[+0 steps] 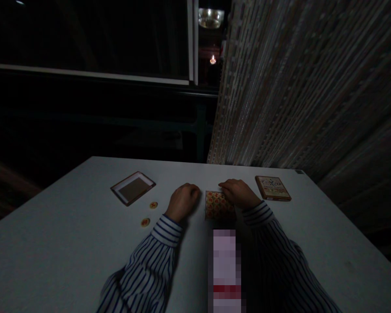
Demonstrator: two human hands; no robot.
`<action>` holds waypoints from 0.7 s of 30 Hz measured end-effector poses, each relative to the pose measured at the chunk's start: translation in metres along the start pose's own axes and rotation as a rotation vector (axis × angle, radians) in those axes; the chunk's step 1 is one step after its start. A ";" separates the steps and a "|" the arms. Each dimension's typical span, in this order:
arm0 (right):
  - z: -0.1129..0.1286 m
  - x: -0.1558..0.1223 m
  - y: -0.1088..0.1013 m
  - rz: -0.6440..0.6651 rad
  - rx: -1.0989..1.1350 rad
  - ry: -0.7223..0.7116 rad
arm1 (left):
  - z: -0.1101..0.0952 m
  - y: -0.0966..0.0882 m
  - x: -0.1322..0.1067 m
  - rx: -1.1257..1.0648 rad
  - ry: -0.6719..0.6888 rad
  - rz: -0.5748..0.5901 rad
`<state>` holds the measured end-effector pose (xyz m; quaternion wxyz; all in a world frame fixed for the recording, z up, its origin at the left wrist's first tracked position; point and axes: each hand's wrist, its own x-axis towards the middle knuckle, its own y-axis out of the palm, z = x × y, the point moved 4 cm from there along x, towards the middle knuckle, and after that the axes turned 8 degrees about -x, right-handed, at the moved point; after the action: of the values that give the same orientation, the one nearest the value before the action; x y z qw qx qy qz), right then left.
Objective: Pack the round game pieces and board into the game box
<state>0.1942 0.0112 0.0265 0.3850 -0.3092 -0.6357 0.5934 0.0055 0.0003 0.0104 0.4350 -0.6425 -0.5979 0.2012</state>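
A small box tray (206, 216) stands on the table in front of me, filled with rows of round xiangqi pieces (216, 201) with red markings. My right hand (239, 193) lies over its far right corner, index finger stretched out to the left and other fingers partly hidden. Just left of the tray, my left hand (183, 201) is closed with curled fingers; whatever may be in them is hidden. Two loose round pieces lie left of that hand, a farther piece (153, 204) and a nearer piece (145, 222).
On the white table (68, 243), an open shallow box part (128, 201) lies at the left. A printed box (273, 188) lies at the right. A string curtain (263, 87) hangs past the far edge, beside a dark window (91, 34). A pixelated patch covers the near middle.
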 end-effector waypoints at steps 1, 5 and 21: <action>0.001 0.000 -0.001 -0.002 0.000 -0.005 | 0.000 -0.001 -0.002 -0.013 -0.001 -0.007; 0.008 -0.001 -0.003 -0.031 0.008 -0.026 | 0.002 -0.009 -0.010 -0.061 -0.022 -0.052; 0.041 0.010 -0.011 -0.060 0.019 -0.125 | 0.037 -0.044 -0.043 -0.170 -0.078 -0.166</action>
<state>0.1549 -0.0026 0.0386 0.3651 -0.2486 -0.6617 0.6059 -0.0583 -0.0329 0.0146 0.3705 -0.6169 -0.6805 0.1380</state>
